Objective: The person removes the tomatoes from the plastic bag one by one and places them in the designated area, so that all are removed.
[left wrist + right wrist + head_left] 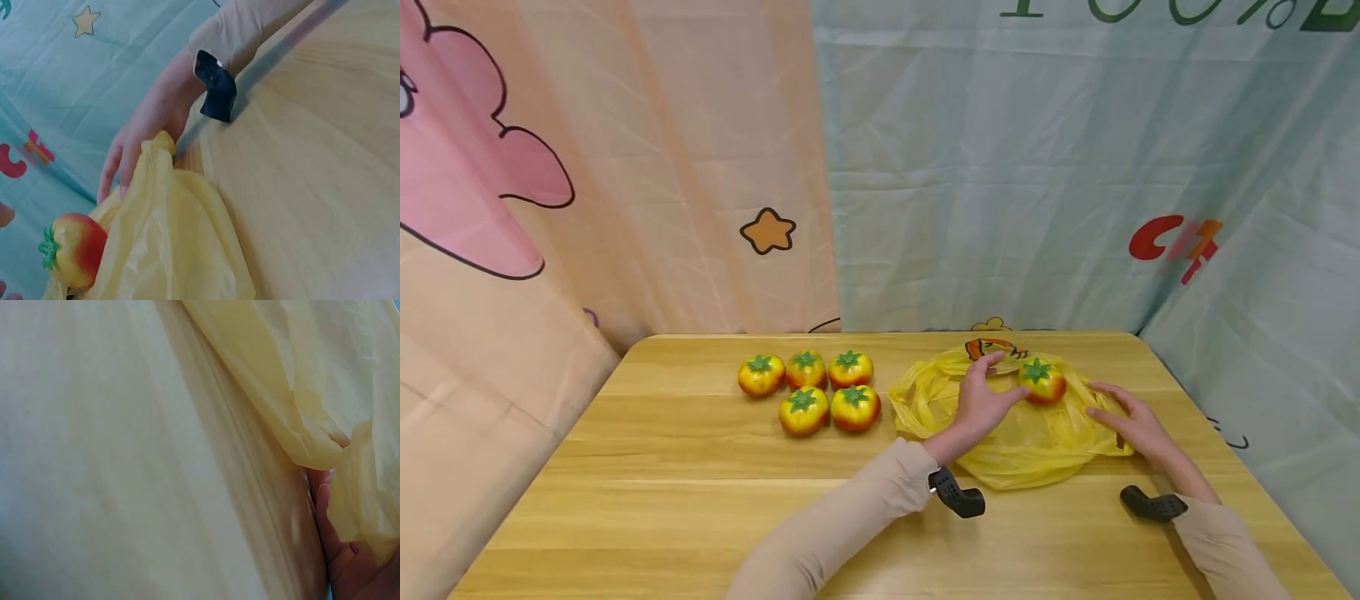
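A yellow-red toy tomato with a green leafy top sits on the spread yellow plastic bag. Over the bag's left part, my left hand has its fingers spread, the thumb tip right by the tomato's left side. My right hand is at the bag's right edge, fingers extended against the plastic. In the left wrist view the tomato lies behind a raised fold of the bag. Yellow plastic covers part of my right hand in the right wrist view.
Several similar toy tomatoes stand in two rows left of the bag. They share the wooden table with it. Printed curtains hang behind the table and along its sides. Each wrist wears a black device.
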Demonstrator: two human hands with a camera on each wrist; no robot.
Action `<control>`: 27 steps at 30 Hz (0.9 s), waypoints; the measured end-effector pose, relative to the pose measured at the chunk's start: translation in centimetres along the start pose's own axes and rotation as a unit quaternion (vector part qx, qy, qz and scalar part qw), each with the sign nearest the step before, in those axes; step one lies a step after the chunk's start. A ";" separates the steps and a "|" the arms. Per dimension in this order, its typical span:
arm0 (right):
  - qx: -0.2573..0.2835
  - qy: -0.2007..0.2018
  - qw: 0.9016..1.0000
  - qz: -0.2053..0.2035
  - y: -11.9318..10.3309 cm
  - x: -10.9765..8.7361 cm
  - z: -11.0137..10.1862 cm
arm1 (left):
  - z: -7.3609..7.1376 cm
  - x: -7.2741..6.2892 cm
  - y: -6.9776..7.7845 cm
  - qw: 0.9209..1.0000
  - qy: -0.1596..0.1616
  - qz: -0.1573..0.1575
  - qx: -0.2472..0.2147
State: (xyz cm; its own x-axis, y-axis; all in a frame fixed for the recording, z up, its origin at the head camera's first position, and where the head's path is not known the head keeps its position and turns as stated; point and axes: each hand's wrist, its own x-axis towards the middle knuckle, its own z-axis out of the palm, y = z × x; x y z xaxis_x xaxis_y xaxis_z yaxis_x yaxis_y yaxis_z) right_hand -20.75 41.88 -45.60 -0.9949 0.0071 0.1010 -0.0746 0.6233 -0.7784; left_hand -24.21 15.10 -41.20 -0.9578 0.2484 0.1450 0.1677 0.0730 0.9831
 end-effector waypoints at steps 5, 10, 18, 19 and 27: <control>-0.005 -0.001 1.000 0.004 -0.1 0.2 -0.1 | 0.5 0.7 -0.4 1.000 0.002 -0.009 0.012; -0.007 0.000 1.000 0.007 -0.2 0.2 -0.2 | 1.6 1.3 -0.7 0.998 0.024 -0.044 0.029; -0.011 0.005 1.000 0.001 -0.2 0.3 -0.1 | 3.2 1.9 -1.1 0.996 0.036 -0.062 0.048; -0.011 0.004 1.000 0.002 -0.2 0.3 0.0 | 3.3 2.0 -1.2 0.996 0.038 -0.060 0.050; 0.000 -0.003 1.000 0.014 0.0 0.1 -0.1 | 4.5 2.4 -2.4 0.997 0.051 -0.040 0.028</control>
State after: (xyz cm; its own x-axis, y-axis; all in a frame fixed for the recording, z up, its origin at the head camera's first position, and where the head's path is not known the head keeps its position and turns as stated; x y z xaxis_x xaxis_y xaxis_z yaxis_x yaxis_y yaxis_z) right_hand -20.83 41.90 -45.53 -0.9969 0.0199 0.0760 -0.0470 0.6231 -0.7807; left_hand -25.81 19.81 -43.67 -0.9870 0.1401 0.0788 0.0990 0.1430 0.9848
